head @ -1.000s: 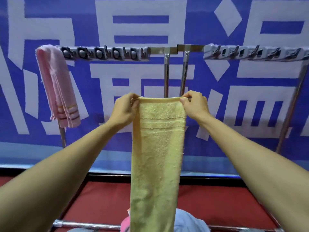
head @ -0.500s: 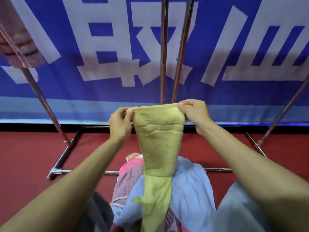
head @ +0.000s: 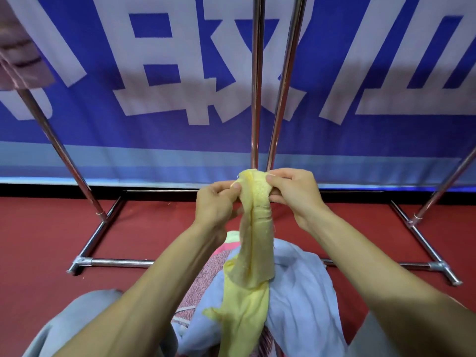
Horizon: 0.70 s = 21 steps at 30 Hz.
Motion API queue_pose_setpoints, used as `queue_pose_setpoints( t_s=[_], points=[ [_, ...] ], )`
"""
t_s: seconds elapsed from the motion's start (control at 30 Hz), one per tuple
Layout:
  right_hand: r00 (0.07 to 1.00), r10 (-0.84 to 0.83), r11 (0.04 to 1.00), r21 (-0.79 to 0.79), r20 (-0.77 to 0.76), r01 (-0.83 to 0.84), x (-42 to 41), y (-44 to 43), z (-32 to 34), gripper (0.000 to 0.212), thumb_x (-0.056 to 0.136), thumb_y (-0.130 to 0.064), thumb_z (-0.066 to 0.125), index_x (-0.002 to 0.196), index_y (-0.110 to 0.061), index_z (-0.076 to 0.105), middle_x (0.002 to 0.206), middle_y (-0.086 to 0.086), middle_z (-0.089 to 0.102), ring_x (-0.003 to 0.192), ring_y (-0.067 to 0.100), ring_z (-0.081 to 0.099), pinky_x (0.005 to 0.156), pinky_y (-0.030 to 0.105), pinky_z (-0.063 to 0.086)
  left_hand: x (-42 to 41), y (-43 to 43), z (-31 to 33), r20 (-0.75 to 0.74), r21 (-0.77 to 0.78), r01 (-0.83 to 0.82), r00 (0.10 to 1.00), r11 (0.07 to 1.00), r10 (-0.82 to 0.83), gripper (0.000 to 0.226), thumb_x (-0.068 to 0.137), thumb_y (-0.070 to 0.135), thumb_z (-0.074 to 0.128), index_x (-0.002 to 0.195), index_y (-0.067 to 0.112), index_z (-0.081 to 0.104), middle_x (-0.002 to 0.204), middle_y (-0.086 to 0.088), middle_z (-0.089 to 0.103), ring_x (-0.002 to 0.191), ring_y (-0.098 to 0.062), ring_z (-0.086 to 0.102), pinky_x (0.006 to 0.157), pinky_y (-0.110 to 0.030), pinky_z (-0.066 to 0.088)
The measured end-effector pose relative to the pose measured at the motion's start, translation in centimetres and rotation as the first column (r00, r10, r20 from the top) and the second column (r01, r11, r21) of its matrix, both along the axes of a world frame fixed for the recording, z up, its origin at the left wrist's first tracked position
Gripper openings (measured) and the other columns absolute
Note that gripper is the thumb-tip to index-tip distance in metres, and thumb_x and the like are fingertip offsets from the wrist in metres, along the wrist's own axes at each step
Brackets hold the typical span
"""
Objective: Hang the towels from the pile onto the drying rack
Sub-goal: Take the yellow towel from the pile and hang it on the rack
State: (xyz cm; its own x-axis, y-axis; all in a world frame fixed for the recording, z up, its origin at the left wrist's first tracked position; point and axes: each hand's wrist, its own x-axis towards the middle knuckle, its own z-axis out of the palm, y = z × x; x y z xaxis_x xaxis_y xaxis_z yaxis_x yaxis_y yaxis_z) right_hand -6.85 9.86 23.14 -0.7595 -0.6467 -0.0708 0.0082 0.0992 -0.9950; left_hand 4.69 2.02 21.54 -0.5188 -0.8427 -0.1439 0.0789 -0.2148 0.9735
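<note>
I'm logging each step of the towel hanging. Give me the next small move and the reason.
Probably draw the hands apart to spread the yellow towel's top edge. The left hand and right hand pinch it bunched close together, its tail trailing onto the blue towel in the pile, so it looks too gathered to drape over a rack bar.

Drying rack (head: pixel 257 104): top rails cut off by the upper edge; only uprights and base show.
Pink towel (head: pixel 18 60): blurred, cropped at the upper left corner.
Yellow towel (head: pixel 255 243): lower end runs off the bottom edge.
Pile (head: pixel 301 292): partly hidden behind the yellow towel and both forearms.
</note>
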Motion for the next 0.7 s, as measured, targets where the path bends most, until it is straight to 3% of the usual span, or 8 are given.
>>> queue_pose_setpoints(
  t_s=[0.17,0.27,0.33,0.4,0.57,0.7],
  points=[
    [0.996,0.08,0.996,0.031,-0.03,-0.079,1.9,0.5,-0.5,0.013,0.088,-0.003,0.059,0.091,-0.004,0.072,0.069,0.005,0.065,0.057,0.007,0.061,0.065,0.023,0.059,0.8,1.0,-0.1,-0.006,-0.131,0.007,1.0,0.991,-0.008,0.011,0.088,0.001,0.063,0.083,0.008,0.071,0.078,-0.005,0.072,0.07,-0.014,0.067,0.065,-0.024,0.057],
    [0.994,0.11,0.994,0.009,-0.027,-0.11,2.9,0.7,-0.7,0.014,0.089,-0.004,0.061,0.097,0.002,0.072,0.061,0.001,0.066,0.051,0.003,0.062,0.055,0.016,0.054,1.1,1.0,-0.5,0.031,-0.162,-0.024,0.999,0.986,0.03,0.008,0.082,0.003,0.071,0.084,0.011,0.074,0.083,-0.01,0.074,0.08,-0.022,0.071,0.079,-0.036,0.058],
    [0.991,0.133,0.991,-0.015,0.005,-0.133,3.1,0.8,-0.8,0.016,0.09,-0.003,0.059,0.098,0.003,0.071,0.054,-0.004,0.064,0.049,0.002,0.061,0.056,0.016,0.055,1.3,1.0,-0.5,0.069,-0.163,-0.048,0.996,0.985,0.06,0.018,0.075,0.004,0.077,0.093,0.01,0.073,0.085,-0.011,0.074,0.081,-0.021,0.071,0.081,-0.035,0.058],
    [0.987,0.158,0.987,-0.038,0.034,-0.157,3.1,0.9,-0.7,0.017,0.094,-0.004,0.055,0.1,0.003,0.07,0.051,-0.007,0.063,0.049,0.002,0.06,0.06,0.018,0.058,1.5,0.9,-0.6,0.084,-0.16,-0.027,0.996,0.987,0.041,0.035,0.074,-0.002,0.077,0.107,0.006,0.069,0.084,-0.008,0.074,0.077,-0.012,0.069,0.073,-0.022,0.056],
    [0.977,0.215,0.973,-0.08,-0.008,-0.215,2.6,1.3,-0.2,0.016,0.09,-0.017,0.065,0.099,-0.005,0.072,0.061,-0.001,0.063,0.061,0.005,0.061,0.067,0.02,0.058,2.3,0.8,0.4,0.11,-0.178,0.106,0.99,0.978,-0.087,0.066,0.079,-0.027,0.034,0.135,0.005,0.049,0.086,0.002,0.073,0.082,0.001,0.066,0.062,-0.002,0.045],
    [0.968,0.243,0.965,-0.088,-0.056,-0.247,2.0,1.6,0.2,0.009,0.087,-0.012,0.067,0.093,-0.012,0.074,0.078,0.003,0.072,0.075,0.006,0.068,0.072,0.02,0.058,2.8,0.8,1.1,0.127,-0.255,0.193,0.978,0.948,-0.165,0.07,0.078,-0.026,0.023,0.137,0.004,0.046,0.115,-0.009,0.068,0.118,-0.014,0.056,0.067,0.003,0.041]
  ],
)
